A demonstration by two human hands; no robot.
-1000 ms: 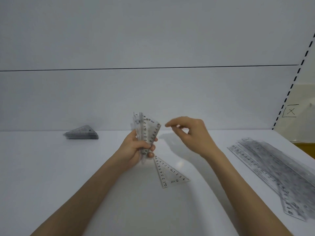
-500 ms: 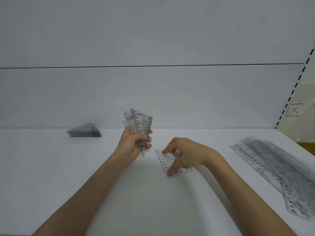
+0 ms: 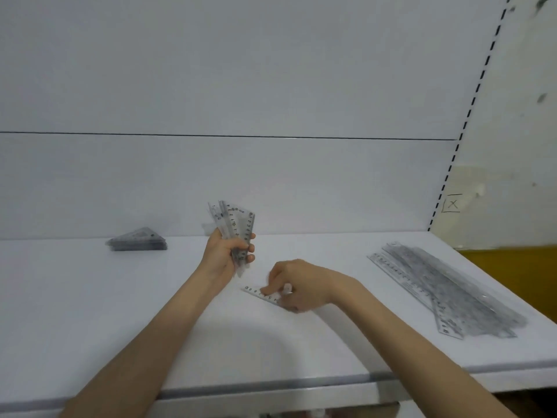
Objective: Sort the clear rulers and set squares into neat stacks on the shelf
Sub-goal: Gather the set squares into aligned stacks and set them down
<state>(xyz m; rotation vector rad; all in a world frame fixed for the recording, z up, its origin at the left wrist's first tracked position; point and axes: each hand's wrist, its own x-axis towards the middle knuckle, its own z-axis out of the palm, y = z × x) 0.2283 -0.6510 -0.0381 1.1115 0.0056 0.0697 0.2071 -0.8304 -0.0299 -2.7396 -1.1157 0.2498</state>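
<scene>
Set square (image 3: pixel 256 291) lies half-hidden under right fingers (image 3: pixel 267 289) pinching it; left fingers (image 3: pixel 241 244) clutch an upright bundle (image 3: pixel 238 220).

Left hand (image 3: pixel 226 254) raised, fingers wrapped round a fan of set squares (image 3: pixel 238 221), right hand (image 3: pixel 301 285) low, curled fingers pinching a lone set square (image 3: pixel 258 292), both forearms outstretched.

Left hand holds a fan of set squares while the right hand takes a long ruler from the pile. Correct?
No. In the head view the right hand grips a lone set square, apart from the ruler pile. The rest stands.
</scene>
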